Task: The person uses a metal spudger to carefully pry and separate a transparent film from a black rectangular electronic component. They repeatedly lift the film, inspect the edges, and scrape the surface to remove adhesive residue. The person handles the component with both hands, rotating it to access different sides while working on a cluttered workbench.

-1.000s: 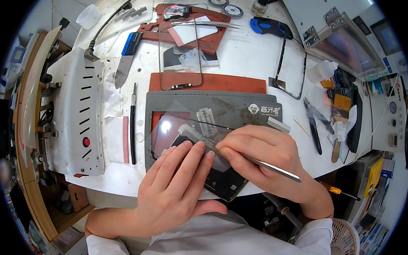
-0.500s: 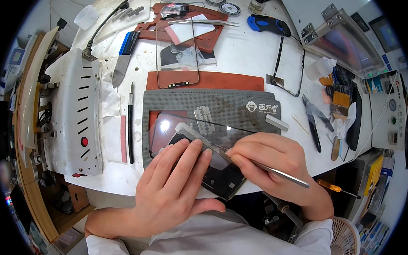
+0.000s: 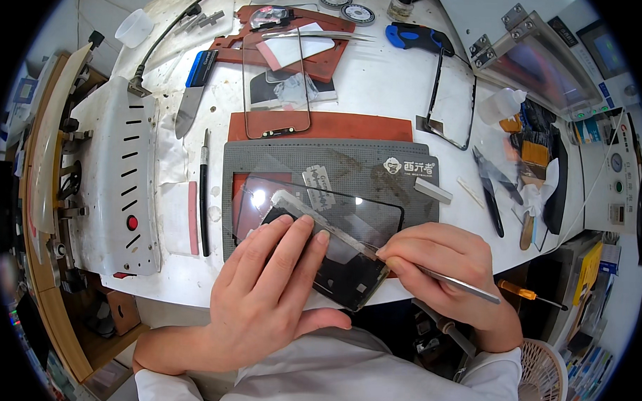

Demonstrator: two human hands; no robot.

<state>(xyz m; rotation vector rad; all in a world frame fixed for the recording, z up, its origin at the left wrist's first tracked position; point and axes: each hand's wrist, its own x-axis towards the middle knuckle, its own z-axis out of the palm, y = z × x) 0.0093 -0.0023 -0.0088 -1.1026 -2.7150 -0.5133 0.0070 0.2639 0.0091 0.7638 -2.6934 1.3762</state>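
Fingers of the left hand lie slightly spread over a dark phone display panel, which rests at a slant across the near edge of a grey mat. The right hand's grip pinches a slim metal tool by the panel's right-hand edge, near the end of a silvery strip. Beyond that strip spreads a clear, dark-bordered sheet. A black-handled craft knife lies left of the mat on the white tabletop.
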